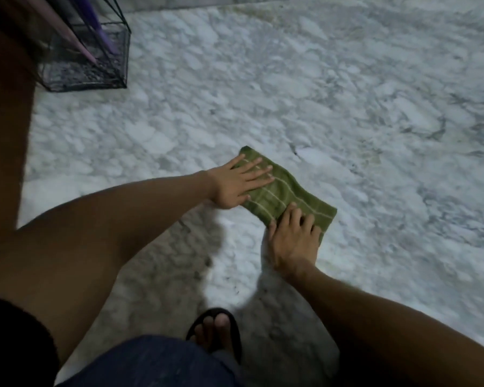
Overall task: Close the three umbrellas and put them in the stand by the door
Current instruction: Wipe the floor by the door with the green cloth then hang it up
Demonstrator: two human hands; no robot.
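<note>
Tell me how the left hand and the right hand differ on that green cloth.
The left hand lies flat with fingers spread on the green cloth's far end; the right hand has fingers bent, pressing its near edge. The left hand reaches in from the side, the right hand from below. Both rest on the cloth, gripping nothing.

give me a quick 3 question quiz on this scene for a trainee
1. True or false: both hands press flat on the green cloth on the marble floor.
2. Which hand is on the cloth's end nearer the wire umbrella stand? A) left hand B) right hand
3. Fill in: two closed umbrellas show in the stand, a purple umbrella and a ____ one.

Key: 1 true; 2 A; 3 pink, the pink umbrella.
</note>
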